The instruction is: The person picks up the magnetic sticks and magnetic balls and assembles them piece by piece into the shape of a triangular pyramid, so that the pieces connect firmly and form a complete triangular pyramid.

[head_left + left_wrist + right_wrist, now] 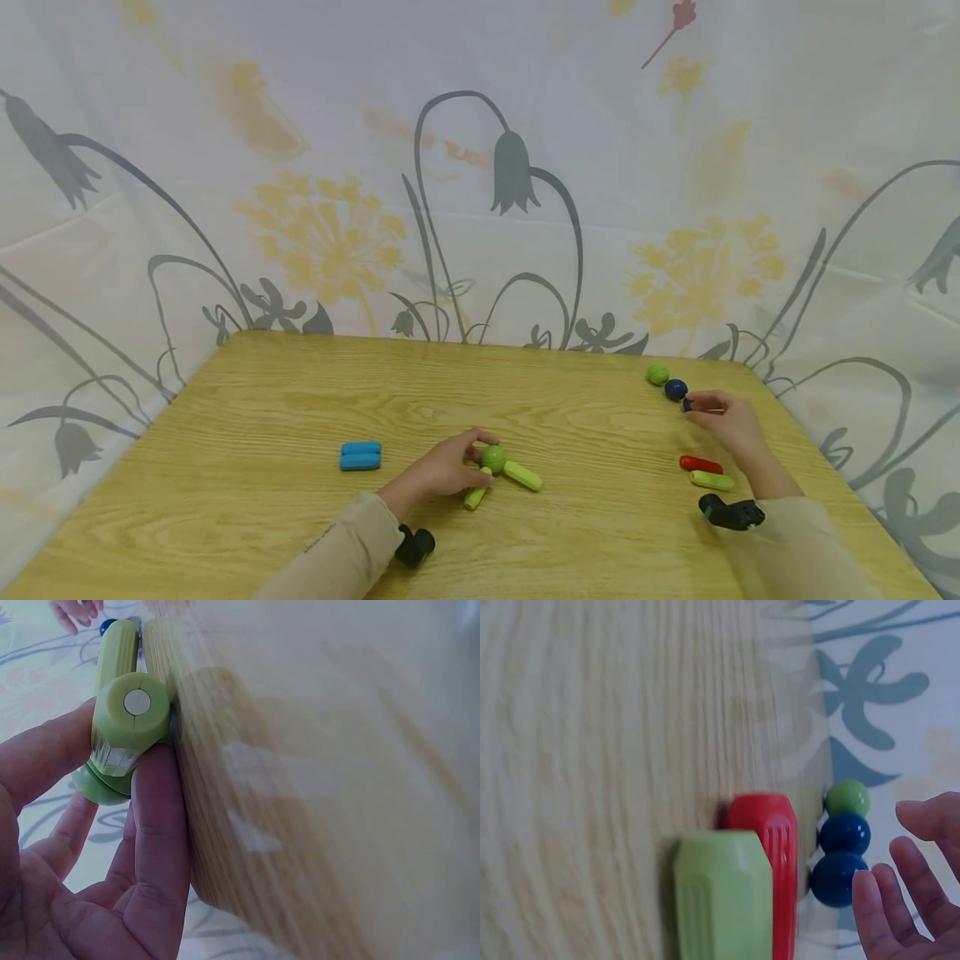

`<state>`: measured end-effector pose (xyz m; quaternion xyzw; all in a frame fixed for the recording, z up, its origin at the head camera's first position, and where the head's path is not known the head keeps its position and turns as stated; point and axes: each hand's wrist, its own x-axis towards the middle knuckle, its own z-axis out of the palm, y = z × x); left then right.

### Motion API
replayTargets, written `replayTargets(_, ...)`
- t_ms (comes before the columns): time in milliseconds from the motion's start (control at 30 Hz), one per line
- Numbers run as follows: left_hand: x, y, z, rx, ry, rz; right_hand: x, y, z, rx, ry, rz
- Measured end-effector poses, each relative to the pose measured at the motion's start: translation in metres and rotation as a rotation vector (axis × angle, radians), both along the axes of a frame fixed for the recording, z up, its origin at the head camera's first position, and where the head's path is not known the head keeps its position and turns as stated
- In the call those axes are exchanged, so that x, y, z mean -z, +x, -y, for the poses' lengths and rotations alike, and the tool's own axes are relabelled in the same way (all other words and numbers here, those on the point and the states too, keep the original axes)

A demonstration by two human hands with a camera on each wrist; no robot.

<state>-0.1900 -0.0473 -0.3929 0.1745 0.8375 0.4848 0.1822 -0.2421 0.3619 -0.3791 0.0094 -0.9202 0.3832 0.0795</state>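
In the head view, the left hand [447,467] is gripping a lime stick [475,497], and a green ball [492,459] is sitting at three o'clock from that hand, against the stick's upper end; a second lime stick [523,476] is lying at the ball's four o'clock. The right hand's [729,422] fingers are standing parted, a dark blue ball [835,879] sitting at their tips toward ten o'clock; I cannot tell whether they are touching it. Both balls are looking glossy; the gripped stick is showing a pale round disc.

- Head: high over the worktop [577,408], facing its far edge.
- Left wrist: sideways, close to the left hand [450,465].
- Right wrist: low, sideways; shares the red stick [781,855] with the head view.
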Motion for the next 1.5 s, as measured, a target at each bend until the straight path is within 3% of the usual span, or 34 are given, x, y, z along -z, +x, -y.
replayTargets(267,0.000,-0.002,0.000,-0.006,0.003,0.009,-0.002,-0.011,-0.017,0.051,-0.022,0.070)
replayTargets(667,0.000,-0.001,-0.001,-0.020,-0.007,0.020,-0.001,-0.020,-0.020,-0.042,0.019,0.162)
replayTargets(933,-0.001,-0.001,-0.001,-0.021,-0.026,0.007,-0.003,-0.019,-0.016,-0.090,0.110,0.222)
replayTargets(1167,0.001,-0.001,-0.002,-0.046,-0.021,0.017,-0.006,-0.011,-0.003,-0.154,0.180,0.158)
replayTargets(1333,0.002,-0.001,-0.001,-0.092,0.011,0.057,-0.004,-0.005,0.010,-0.181,0.156,0.122)
replayTargets(1500,0.002,0.002,-0.001,-0.107,0.009,0.052,-0.003,0.006,0.027,-0.206,0.084,0.148)
